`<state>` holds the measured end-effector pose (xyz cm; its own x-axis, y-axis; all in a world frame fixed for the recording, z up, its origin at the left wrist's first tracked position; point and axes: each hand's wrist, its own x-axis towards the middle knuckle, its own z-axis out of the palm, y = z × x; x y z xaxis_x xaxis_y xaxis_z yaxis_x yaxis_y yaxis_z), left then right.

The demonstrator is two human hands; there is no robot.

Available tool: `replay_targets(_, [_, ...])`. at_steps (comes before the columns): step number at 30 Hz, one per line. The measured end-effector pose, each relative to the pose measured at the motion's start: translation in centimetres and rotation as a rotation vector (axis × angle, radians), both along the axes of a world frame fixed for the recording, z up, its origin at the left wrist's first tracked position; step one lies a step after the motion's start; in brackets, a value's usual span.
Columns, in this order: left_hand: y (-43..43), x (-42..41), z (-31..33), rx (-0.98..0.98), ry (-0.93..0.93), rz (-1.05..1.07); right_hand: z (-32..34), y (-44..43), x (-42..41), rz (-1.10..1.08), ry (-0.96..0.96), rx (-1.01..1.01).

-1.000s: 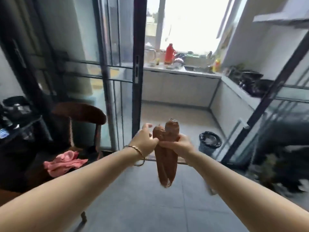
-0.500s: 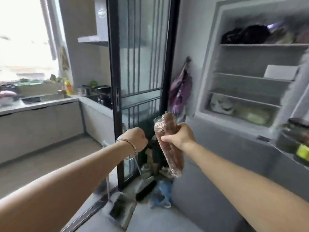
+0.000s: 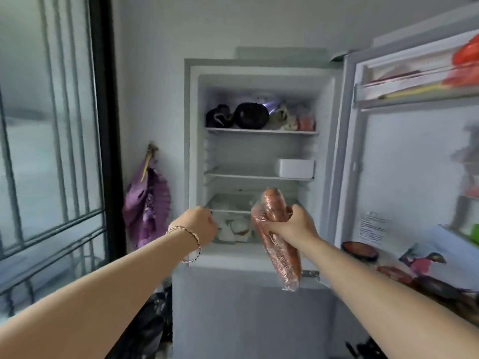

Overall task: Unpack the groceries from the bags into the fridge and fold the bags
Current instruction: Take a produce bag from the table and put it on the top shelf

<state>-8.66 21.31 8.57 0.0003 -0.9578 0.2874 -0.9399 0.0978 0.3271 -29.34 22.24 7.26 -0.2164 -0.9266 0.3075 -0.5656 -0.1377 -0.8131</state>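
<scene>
My right hand [image 3: 293, 225] grips a pack of carrots [image 3: 276, 242] wrapped in clear plastic, held upright in front of the open fridge [image 3: 197, 151]. The pack's top reaches level with the lowest shelf. My left hand [image 3: 201, 224], with a bracelet at the wrist, is curled into a loose fist holding nothing, close to the front edge of the bottom drawer [image 3: 228, 211]. The drawer holds pale round items. Dark vegetables [image 3: 237, 116] sit on the top shelf, and a white box [image 3: 295, 168] on the middle shelf.
The fridge door [image 3: 404, 156] stands open on the right, its racks holding packets and jars. A purple bag [image 3: 146, 203] hangs on the wall left of the fridge. A glass sliding door with a black frame [image 3: 102, 125] fills the left side. A dark bag [image 3: 145, 327] lies on the floor.
The view swung right from the kitchen doorway to face the open fridge. My left hand let go of the carrot pack; my right hand carried it up to the fridge's lower shelves.
</scene>
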Motion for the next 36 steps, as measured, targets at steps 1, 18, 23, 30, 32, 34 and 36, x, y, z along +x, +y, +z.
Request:
replay_targets(1, [-1.6,-0.7,0.7,-0.019,0.010,-0.019,0.9,-1.5,-0.6,-0.024,-0.004,-0.020])
replay_targets(18, [-28.2,-13.2,18.3,0.038,0.955,-0.500,17.0,-28.9,-7.1,0.058,-0.178,-0.454])
replay_targets(23, [-32.8,-15.1,22.1,0.162,0.951,-0.627,19.4,-31.1,-9.7,0.171,-0.110,-0.424])
replay_targets(30, [-35.3,-18.7,24.2,0.120,1.099,-0.720,21.5,-30.9,-11.8,-0.037,0.149,-0.611])
replay_targets(32, [-35.0,-19.5,24.9,0.122,1.158,-0.744,21.7,-30.6,-12.5,-0.148,0.419,-0.494])
replay_targets(34, [-34.7,-20.2,25.6,0.125,1.171,-0.738,21.7,-30.3,-13.0,-0.257,0.579,-0.441])
replay_targets(36, [-34.6,-20.8,26.1,0.099,1.180,-0.741,21.9,-30.2,-13.2,-0.342,0.564,-0.517])
